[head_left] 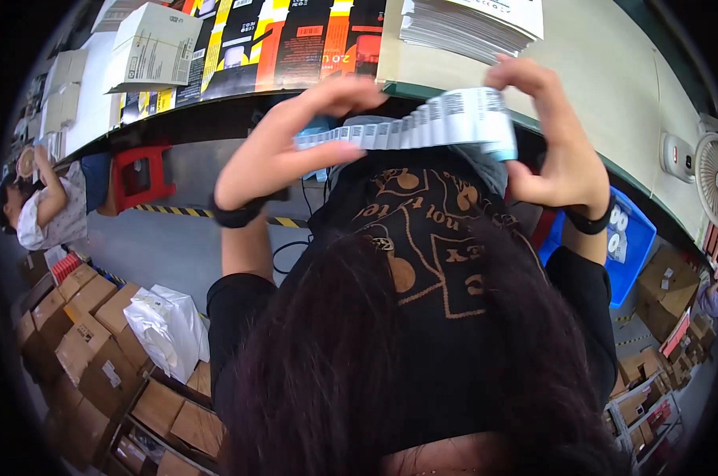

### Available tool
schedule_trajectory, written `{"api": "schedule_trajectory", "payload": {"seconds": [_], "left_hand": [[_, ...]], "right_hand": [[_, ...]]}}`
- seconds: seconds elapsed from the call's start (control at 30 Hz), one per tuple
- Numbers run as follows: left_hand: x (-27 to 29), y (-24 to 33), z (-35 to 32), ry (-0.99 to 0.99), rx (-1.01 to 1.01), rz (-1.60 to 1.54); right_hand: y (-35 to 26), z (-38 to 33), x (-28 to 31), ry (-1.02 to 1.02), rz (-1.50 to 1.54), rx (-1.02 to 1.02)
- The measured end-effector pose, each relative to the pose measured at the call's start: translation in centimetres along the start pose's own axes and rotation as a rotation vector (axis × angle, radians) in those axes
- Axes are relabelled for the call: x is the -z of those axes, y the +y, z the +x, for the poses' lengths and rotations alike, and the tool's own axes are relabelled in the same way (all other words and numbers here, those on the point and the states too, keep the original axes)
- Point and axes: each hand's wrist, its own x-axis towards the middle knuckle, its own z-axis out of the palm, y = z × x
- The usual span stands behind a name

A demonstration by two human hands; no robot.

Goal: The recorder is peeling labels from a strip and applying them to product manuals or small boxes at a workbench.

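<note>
We hold label strip midair beside bench, likely for free span: right hand grips wider end between fingers; left hand's fingers wide, strip's tail near thumb

Tabletop, pale, green-edged: beyond left hand and right hand.
Sheet stack, white: on tabletop, just beyond right hand.
Printed packaging, black, yellow, red: beyond left hand.
White carton: farther left, beyond left hand.
Fan, white: right of right hand.
Blue bin: near right hand, rightward.
Red stool: left of left hand.
Co-worker: farther left.
Brown cartons, white bundle: well behind left hand, leftward.
</note>
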Motion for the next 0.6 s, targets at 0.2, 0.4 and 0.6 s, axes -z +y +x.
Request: {"api": "schedule_trajectory", "payload": {"seconds": [0.2, 0.4, 0.6], "left_hand": [[-2.7, 0.9, 4.1, 0.015, 0.109, -0.258], [1.1, -3.2, -0.9, 0.116, 0.374, -0.572], [4.4, -5.3, -7.7, 0.157, 0.553, -0.522]], "right_hand": [[-0.7, 1.8, 0.1, -0.055, -0.043, 0.198], [2.1, -2.5, 3.5, 0.152, 0.056, -0.021], [4.0, -4.9, 5.5, 0.223, 0.095, -0.012]]}}
